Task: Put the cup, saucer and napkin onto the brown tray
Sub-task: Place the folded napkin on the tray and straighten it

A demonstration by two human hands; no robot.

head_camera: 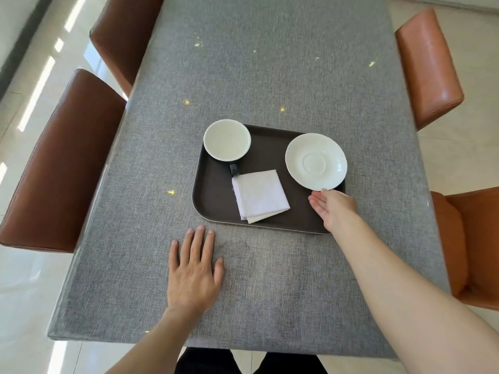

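Note:
The brown tray lies on the grey table. A white cup with a dark handle stands in the tray's far left corner. In the tray's middle lies a folded white napkin. The white saucer sits at the tray's right side, its rim reaching over the tray's right edge. My right hand is at the saucer's near edge, fingers extended, one fingertip touching the rim. My left hand rests flat on the table in front of the tray, fingers spread, holding nothing.
The grey cloth-covered table stretches away from me. Two brown chairs stand along its left side and two orange-brown chairs along its right. The table's near edge is just in front of my legs.

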